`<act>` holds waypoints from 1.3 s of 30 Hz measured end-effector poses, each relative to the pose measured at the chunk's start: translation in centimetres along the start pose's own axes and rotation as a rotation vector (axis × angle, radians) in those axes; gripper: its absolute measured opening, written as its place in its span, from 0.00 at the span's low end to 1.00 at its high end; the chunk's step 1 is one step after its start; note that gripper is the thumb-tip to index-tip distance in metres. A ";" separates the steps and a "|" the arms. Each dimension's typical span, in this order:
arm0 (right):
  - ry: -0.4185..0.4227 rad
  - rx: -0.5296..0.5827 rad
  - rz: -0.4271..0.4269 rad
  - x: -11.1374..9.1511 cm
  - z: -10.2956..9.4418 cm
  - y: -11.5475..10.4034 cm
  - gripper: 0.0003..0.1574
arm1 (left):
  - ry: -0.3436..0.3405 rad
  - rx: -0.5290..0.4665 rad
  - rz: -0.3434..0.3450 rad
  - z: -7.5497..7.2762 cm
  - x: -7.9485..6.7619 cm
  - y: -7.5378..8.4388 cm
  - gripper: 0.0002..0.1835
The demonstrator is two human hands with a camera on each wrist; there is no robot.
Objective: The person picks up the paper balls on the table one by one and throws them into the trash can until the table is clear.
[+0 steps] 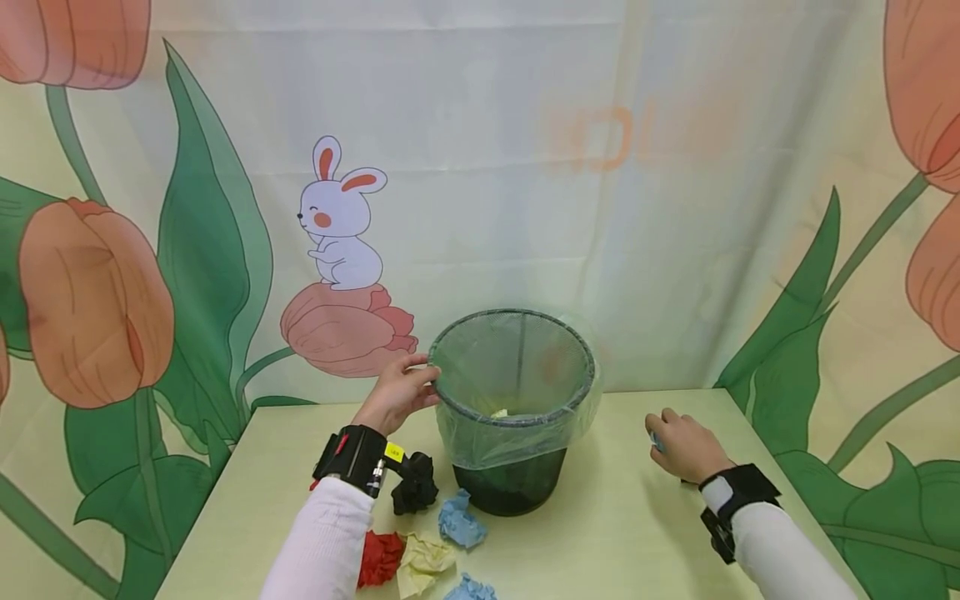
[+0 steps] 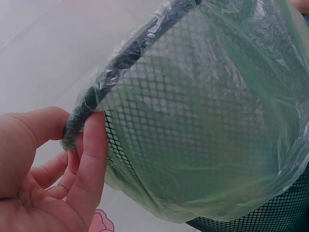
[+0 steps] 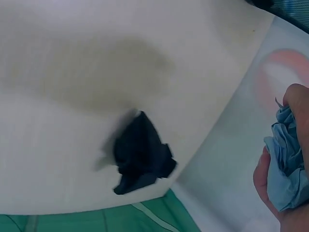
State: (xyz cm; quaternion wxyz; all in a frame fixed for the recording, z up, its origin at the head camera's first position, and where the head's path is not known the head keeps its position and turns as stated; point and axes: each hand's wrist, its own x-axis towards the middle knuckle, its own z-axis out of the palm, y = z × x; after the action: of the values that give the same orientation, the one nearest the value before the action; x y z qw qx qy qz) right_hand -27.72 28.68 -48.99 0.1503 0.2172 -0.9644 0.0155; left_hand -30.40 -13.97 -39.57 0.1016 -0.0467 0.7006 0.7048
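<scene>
Crumpled blue paper [image 3: 286,166] is gripped in the right hand [image 1: 686,446], right of the mesh wastebasket [image 1: 510,486] (pinched by the left hand [image 1: 397,393]).

No text readable; yellow wrist label [image 1: 393,452] too small.

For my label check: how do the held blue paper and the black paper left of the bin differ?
The blue paper looks light, the black paper dark. The blue paper sits in the grip of the right hand, off the table; the black paper lies on the table, unheld. Both are crumpled.
</scene>
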 end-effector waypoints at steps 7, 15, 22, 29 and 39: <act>-0.011 -0.038 -0.019 2.5 -2.3 -0.3 0.13 | -0.005 -0.008 -0.001 0.0 0.0 -0.1 0.29; -0.044 -0.021 -0.037 4.7 -4.8 -1.0 0.13 | -0.006 -0.008 0.005 0.0 0.0 0.1 0.29; -0.038 -0.021 -0.060 6.2 -6.6 -1.6 0.13 | -0.002 -0.007 0.005 0.0 0.2 0.1 0.29; -0.018 -0.047 -0.076 7.7 -8.3 -2.1 0.13 | -0.007 -0.006 0.003 0.0 0.2 0.0 0.29; 0.010 -0.030 -0.092 9.1 -9.5 -2.6 0.12 | -0.005 -0.006 0.006 0.0 0.0 0.0 0.29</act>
State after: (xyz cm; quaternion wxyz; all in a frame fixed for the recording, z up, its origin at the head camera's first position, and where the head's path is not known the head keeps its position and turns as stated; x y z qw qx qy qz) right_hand -31.75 23.48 -37.32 0.1591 0.2591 -0.9526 -0.0050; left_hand -30.42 -14.01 -39.58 0.1012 -0.0432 0.6984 0.7072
